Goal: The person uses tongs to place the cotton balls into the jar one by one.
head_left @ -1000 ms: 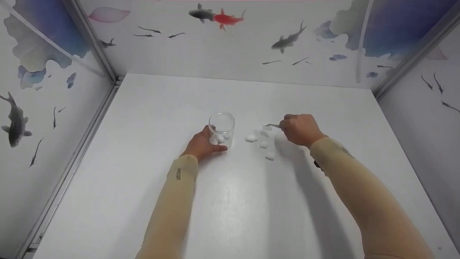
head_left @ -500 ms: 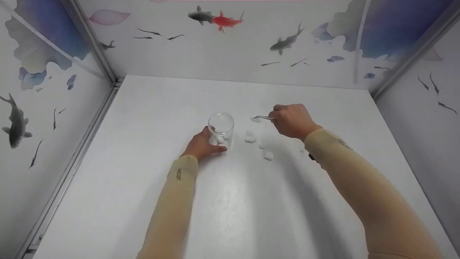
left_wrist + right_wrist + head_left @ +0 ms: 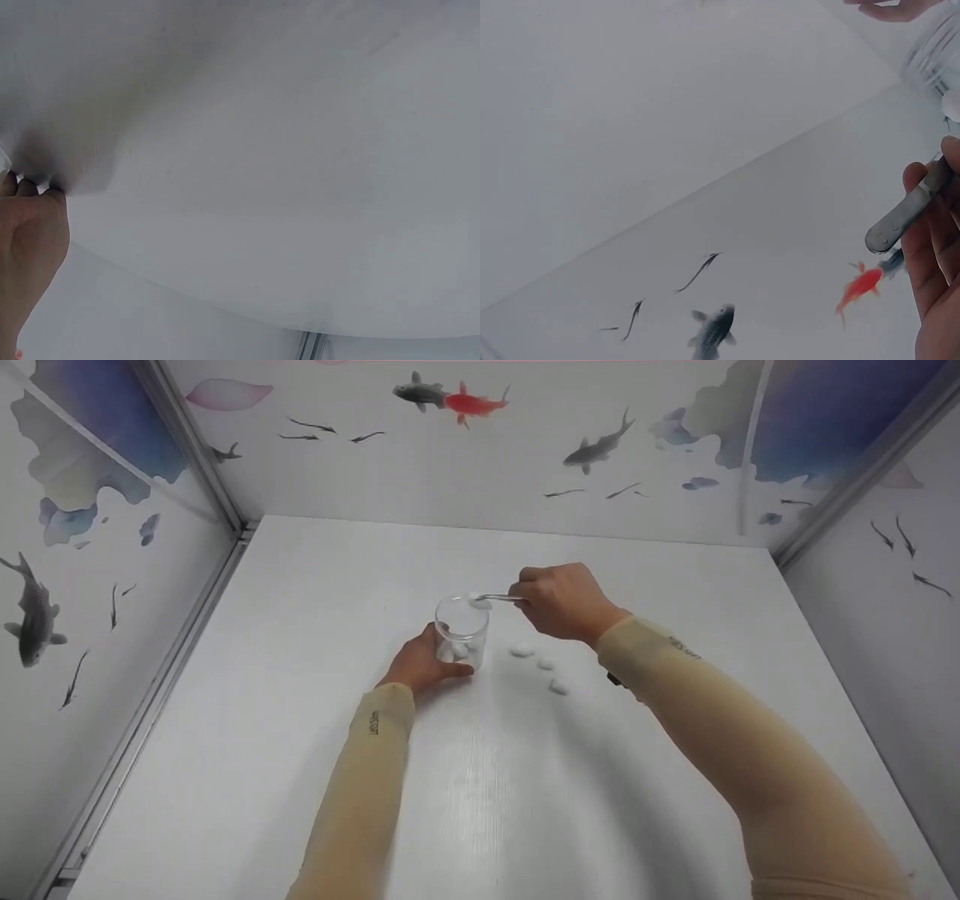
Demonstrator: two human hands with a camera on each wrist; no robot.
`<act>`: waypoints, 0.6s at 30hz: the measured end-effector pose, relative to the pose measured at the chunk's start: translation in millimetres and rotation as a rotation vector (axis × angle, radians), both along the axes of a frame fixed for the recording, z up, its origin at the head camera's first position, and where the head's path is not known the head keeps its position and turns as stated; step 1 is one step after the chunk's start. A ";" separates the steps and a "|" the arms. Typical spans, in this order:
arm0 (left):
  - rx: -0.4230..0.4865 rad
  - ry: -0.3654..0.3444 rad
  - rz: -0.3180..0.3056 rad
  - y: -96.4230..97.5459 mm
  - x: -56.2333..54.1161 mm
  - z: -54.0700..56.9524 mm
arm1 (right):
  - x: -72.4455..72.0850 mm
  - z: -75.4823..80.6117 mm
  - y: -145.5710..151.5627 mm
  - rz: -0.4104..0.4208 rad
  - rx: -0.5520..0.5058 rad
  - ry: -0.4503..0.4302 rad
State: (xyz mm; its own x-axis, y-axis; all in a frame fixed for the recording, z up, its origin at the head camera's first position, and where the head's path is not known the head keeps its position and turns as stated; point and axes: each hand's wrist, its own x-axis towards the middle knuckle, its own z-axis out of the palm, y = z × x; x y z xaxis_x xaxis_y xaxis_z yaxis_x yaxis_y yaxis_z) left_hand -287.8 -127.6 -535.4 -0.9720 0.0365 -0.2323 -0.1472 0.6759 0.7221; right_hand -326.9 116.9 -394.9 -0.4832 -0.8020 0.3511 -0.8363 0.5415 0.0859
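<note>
My left hand (image 3: pixel 420 660) holds a clear, open-topped glass jar (image 3: pixel 463 637) upright on the table, thumb across its front. Several white cotton balls (image 3: pixel 459 649) lie at the bottom of the jar. My right hand (image 3: pixel 564 598) pinches metal tweezers (image 3: pixel 501 597), whose tips are at the jar's right rim with a small white cotton ball (image 3: pixel 475 598). In the right wrist view, the rounded end of the tweezers (image 3: pixel 900 221) shows between the fingers, and the cotton ball (image 3: pixel 952 105) appears beside the jar (image 3: pixel 932 64). The left wrist view has only part of my left hand (image 3: pixel 34 232).
Right of the jar, three white cotton balls (image 3: pixel 521 650) lie loose on the white table (image 3: pixel 480 780). Panels with painted fish stand behind the table (image 3: pixel 337 480) and along both sides.
The right hand with the tweezers has lifted a cotton ball from the group on the table and carried it left to the jar's rim. The left hand and jar have stayed put.
</note>
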 end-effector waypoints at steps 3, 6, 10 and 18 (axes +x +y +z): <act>0.009 0.001 0.002 0.1 0.1 -1.2 | 0.9 -6.1 -5.4 0.006 0.017 -0.017; 0.013 -0.005 0.004 1.1 -0.2 -0.5 | 0.5 -9.8 -7.9 0.007 0.030 -0.028; 0.013 -0.009 0.004 1.8 0.1 0.6 | 0.0 -14.1 -9.5 0.016 0.036 -0.037; 0.006 0.017 -0.014 -0.8 0.9 1.2 | -2.8 -23.0 -9.0 0.035 0.045 -0.018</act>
